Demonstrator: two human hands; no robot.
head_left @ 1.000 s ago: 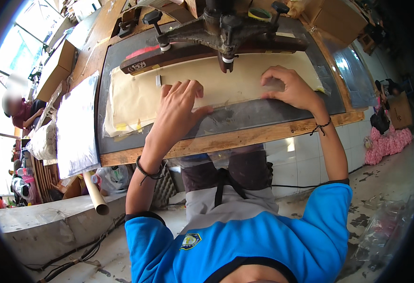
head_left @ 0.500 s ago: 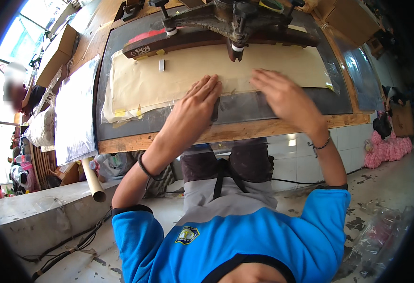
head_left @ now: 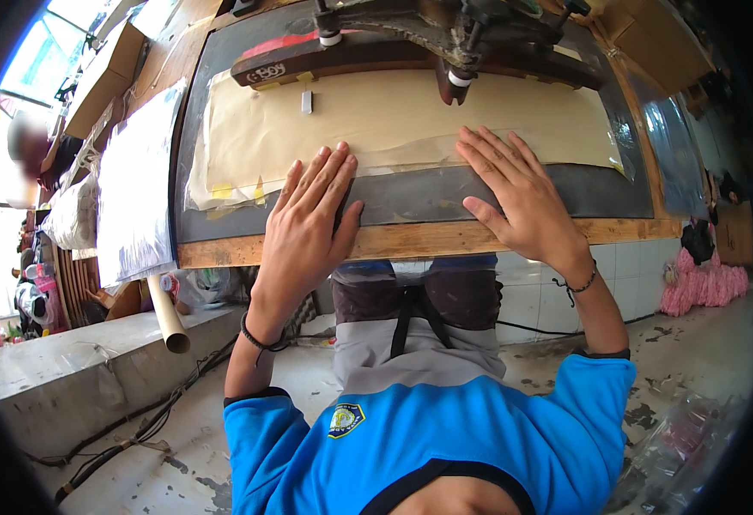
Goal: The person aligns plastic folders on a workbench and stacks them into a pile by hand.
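Note:
A long cream paper sheet lies across a dark grey board, held at its edges by bits of yellow tape. My left hand is open, its fingertips at the sheet's near edge and the thumb held apart. To the right, my right hand has its fingers spread, their tips over the same edge. Neither hand holds anything. A small grey-white block rests on the sheet near the dark wooden bar. Whether the palms touch the board cannot be made out.
A dark metal frame with screw knobs stands over the bar at the far side. White plastic sheets are stacked at the left. Clear film hangs over the right edge. A cardboard tube sticks out at lower left.
My hands have moved apart: the left has shifted left and slightly nearer to me, the right a little to the right. Fingers on both are more spread. The view has shifted slightly.

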